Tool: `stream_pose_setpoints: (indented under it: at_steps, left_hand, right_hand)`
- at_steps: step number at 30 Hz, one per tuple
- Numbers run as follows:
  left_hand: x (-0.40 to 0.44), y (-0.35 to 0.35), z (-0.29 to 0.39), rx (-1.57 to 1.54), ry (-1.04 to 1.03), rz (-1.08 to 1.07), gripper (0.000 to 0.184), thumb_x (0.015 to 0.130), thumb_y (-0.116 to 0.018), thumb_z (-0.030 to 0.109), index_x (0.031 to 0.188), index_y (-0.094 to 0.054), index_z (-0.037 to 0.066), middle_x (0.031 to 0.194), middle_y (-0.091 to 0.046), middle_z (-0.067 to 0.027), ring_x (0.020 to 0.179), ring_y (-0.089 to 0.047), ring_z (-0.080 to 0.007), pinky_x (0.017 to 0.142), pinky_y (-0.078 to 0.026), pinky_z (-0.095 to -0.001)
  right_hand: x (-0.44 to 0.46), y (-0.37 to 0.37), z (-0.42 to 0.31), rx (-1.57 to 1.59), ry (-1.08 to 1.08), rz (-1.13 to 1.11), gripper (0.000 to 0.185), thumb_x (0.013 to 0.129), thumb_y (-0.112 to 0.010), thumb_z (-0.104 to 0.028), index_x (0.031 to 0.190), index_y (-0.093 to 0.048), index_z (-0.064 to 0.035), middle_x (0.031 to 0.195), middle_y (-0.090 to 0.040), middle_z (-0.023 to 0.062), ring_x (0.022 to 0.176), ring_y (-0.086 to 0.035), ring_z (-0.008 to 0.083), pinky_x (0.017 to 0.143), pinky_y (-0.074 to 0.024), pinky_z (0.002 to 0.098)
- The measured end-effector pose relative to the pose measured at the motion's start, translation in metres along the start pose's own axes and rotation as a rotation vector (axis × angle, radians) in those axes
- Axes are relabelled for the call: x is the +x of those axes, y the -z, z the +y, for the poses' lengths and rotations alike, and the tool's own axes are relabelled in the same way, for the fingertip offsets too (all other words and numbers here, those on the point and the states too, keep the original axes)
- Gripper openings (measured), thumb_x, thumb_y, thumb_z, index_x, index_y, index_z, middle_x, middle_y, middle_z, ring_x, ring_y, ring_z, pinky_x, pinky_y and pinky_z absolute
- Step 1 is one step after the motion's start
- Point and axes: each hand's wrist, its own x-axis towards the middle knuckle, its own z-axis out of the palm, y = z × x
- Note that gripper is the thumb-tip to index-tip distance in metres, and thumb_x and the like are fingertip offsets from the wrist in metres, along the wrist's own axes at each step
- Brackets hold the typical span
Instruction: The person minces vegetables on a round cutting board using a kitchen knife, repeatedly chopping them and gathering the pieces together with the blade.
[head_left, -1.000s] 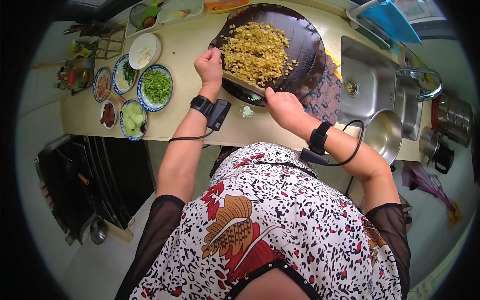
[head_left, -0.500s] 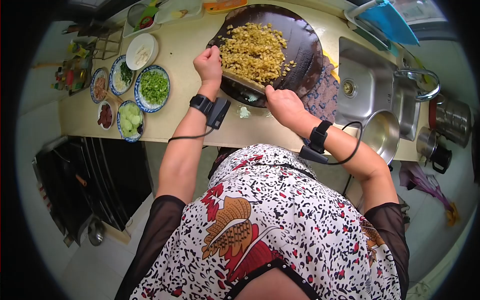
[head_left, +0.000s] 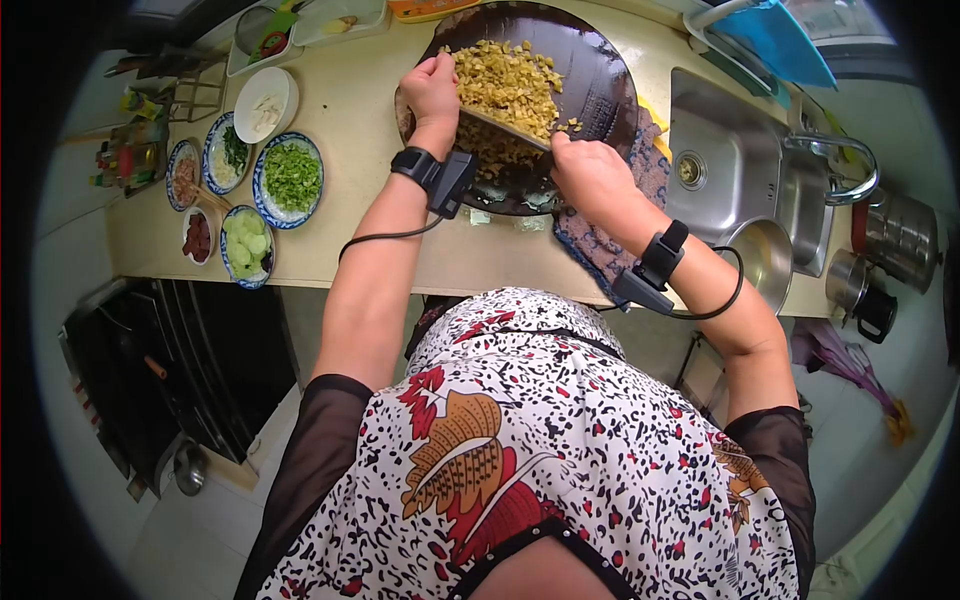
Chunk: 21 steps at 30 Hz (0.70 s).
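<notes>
My left hand (head_left: pixel 432 95) is closed at the left end of a kitchen knife (head_left: pixel 505 132). At the knife's other end my right hand (head_left: pixel 597 178) is closed around the handle, which its fingers hide. The blade lies slantwise across a round dark cutting board (head_left: pixel 600 75), amid finely chopped yellow-green vegetable (head_left: pixel 510 80). Most of the chopped pieces are heaped beyond the blade. Others lie on its near side, in the shadow below it.
On the left of the counter are plates of chopped greens (head_left: pixel 291 175) and pale green slices (head_left: pixel 246 243), with a white bowl (head_left: pixel 267 106) behind. A patterned cloth (head_left: pixel 590 255) lies by the board. To the right are a steel sink (head_left: pixel 725 180) and a metal basin (head_left: pixel 762 265).
Both hands and the knife have moved away from me and a little right across the board. Chopped vegetable now lies on both sides of the blade.
</notes>
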Motion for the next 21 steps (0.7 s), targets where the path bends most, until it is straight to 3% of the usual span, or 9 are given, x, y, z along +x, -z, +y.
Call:
stream_pose_setpoints:
  at_steps: [4, 8, 9, 13, 20, 21]
  left_hand:
    - [-0.018, -0.006, -0.002, 0.102, -0.183, 0.026, 0.034, 0.09, -0.06, 0.016, 0.059, -0.052, 0.005, 0.05, -0.045, 0.0025, 0.039, -0.039, -0.0059, 0.036, -0.028, -0.0234]
    - [-0.025, -0.009, 0.024, 0.038, -0.091, 0.081, 0.032, 0.089, -0.061, 0.014, 0.06, -0.054, 0.004, 0.051, -0.047, 0.0019, 0.039, -0.039, -0.0059, 0.036, -0.028, -0.023]
    - [-0.022, -0.011, 0.033, 0.072, -0.089, 0.087, 0.038, 0.088, -0.058, 0.017, 0.055, -0.051, 0.001, 0.051, -0.044, 0.0049, 0.048, -0.037, -0.0028, 0.044, -0.028, -0.0235]
    - [0.002, -0.017, 0.024, 0.003, 0.051, 0.0, 0.035, 0.086, -0.059, 0.017, 0.055, -0.053, 0.0, 0.051, -0.047, 0.0044, 0.047, -0.038, -0.004, 0.045, -0.03, -0.0237]
    - [0.0, -0.028, 0.009, 0.194, -0.179, 0.001, 0.036, 0.084, -0.06, 0.013, 0.053, -0.048, -0.001, 0.049, -0.044, 0.0029, 0.05, -0.036, -0.0049, 0.048, -0.031, -0.0252]
    - [-0.005, -0.03, 0.018, 0.173, -0.119, 0.019, 0.035, 0.084, -0.061, 0.013, 0.053, -0.05, -0.001, 0.05, -0.045, 0.0029, 0.049, -0.037, -0.0046, 0.047, -0.031, -0.0251]
  right_hand:
    - [-0.013, -0.019, 0.02, 0.109, -0.008, -0.017, 0.019, 0.081, -0.063, -0.013, 0.087, -0.051, 0.0005, 0.07, -0.063, 0.0203, 0.072, -0.064, 0.0385, 0.066, -0.0513, 0.0471]
    - [-0.013, -0.009, 0.017, 0.115, 0.005, -0.005, 0.021, 0.081, -0.064, -0.014, 0.089, -0.051, 0.0013, 0.071, -0.063, 0.0217, 0.073, -0.064, 0.0389, 0.067, -0.0513, 0.0466]
    - [-0.012, 0.0, 0.012, 0.107, -0.001, -0.006, 0.022, 0.081, -0.064, -0.014, 0.089, -0.051, 0.0015, 0.071, -0.062, 0.022, 0.073, -0.064, 0.0389, 0.067, -0.0513, 0.0466]
    - [0.001, 0.018, 0.006, 0.059, 0.004, -0.015, 0.023, 0.08, -0.064, -0.014, 0.091, -0.053, 0.0026, 0.072, -0.063, 0.0231, 0.074, -0.064, 0.0388, 0.069, -0.0515, 0.0465]
    - [-0.004, -0.015, 0.027, 0.143, -0.103, -0.046, 0.025, 0.081, -0.064, -0.014, 0.091, -0.046, 0.001, 0.073, -0.061, 0.0232, 0.076, -0.061, 0.0423, 0.069, -0.0493, 0.0499]
    - [-0.003, -0.013, 0.026, 0.135, -0.096, -0.032, 0.025, 0.081, -0.064, -0.014, 0.091, -0.046, 0.0003, 0.073, -0.061, 0.0232, 0.076, -0.061, 0.0424, 0.069, -0.0492, 0.0498]
